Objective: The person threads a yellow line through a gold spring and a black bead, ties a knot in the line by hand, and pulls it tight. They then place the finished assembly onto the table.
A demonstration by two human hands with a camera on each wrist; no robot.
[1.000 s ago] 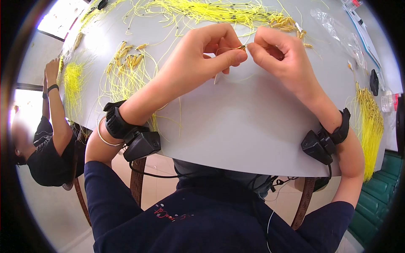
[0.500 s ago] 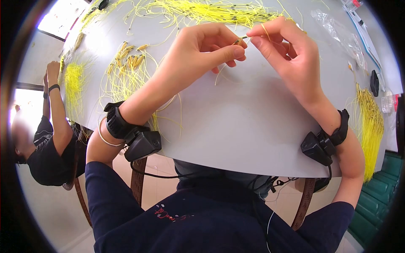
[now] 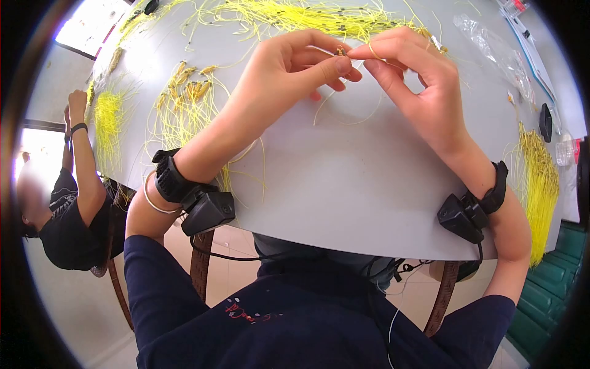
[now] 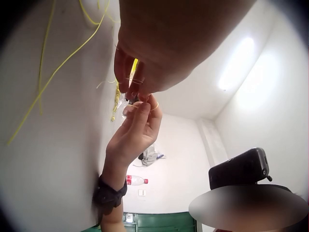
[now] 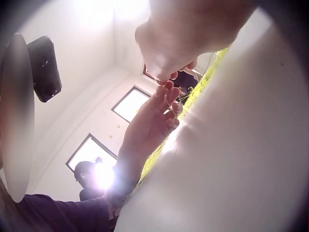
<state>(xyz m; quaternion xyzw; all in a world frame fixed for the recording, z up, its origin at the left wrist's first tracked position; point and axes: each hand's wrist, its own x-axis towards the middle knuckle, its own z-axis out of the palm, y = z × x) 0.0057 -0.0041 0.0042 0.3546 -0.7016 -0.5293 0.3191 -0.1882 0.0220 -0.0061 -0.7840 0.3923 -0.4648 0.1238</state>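
My left hand (image 3: 295, 71) pinches a small gold-brown ribbed piece with a dark end (image 3: 341, 51) between thumb and forefinger, raised above the table. My right hand (image 3: 421, 80) meets it from the other side, thumb and forefinger closed at the tips on a thin yellow line (image 3: 372, 50) that loops over the forefinger. A loose end of line curves below the fingers. In the left wrist view the right hand (image 4: 133, 135) faces the left fingertips. The right wrist view shows the left hand (image 5: 149, 123), its fingers partly curled; the small piece is hidden there.
Yellow lines with gold-brown pieces (image 3: 193, 89) lie to the left on the grey table (image 3: 332, 184). A long yellow bundle (image 3: 295, 15) crosses the far side, another (image 3: 538, 190) hangs at the right edge. Clear plastic bags (image 3: 498, 55) lie far right. Another person (image 3: 74, 209) sits left.
The right hand's fingers have risen and drawn a loop of line over the forefinger. Its fingertips have then moved left to the small piece, which the left hand has lifted slightly.
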